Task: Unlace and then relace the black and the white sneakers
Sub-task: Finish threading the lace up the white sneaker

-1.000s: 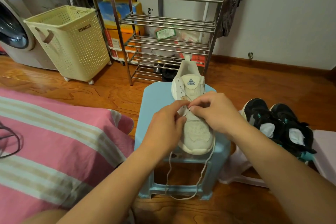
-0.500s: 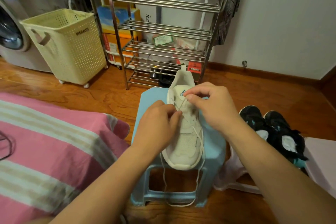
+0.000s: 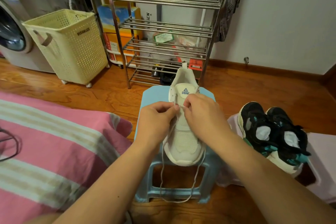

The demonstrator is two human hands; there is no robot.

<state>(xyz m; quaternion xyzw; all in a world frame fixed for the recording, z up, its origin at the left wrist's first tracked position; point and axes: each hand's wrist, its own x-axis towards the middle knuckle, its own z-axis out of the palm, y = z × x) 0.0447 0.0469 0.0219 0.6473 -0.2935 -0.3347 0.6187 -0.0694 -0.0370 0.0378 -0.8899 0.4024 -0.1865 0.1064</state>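
Note:
A white sneaker [image 3: 184, 143] lies on a light blue stool [image 3: 156, 94], toe towards me. My left hand [image 3: 157, 118] and my right hand [image 3: 201, 112] meet over its eyelets, each pinching the white lace [image 3: 179, 200]. The lace's slack hangs down off the toe in a long loop before the stool. A pair of black sneakers [image 3: 269, 132] with teal trim sits on a pale pink stool [image 3: 320, 154] at the right, untouched.
A pink striped bed cover [image 3: 54, 142] with a black cord fills the left. Behind the stool stand a steel shoe rack [image 3: 163, 29], a cream laundry basket [image 3: 71, 45] on wheels and a washing machine [image 3: 12, 38]. Wooden floor lies between them.
My right hand, raised near the tongue half a second ago, has come back down to meet the left hand over the eyelets. The camera view shifted slightly.

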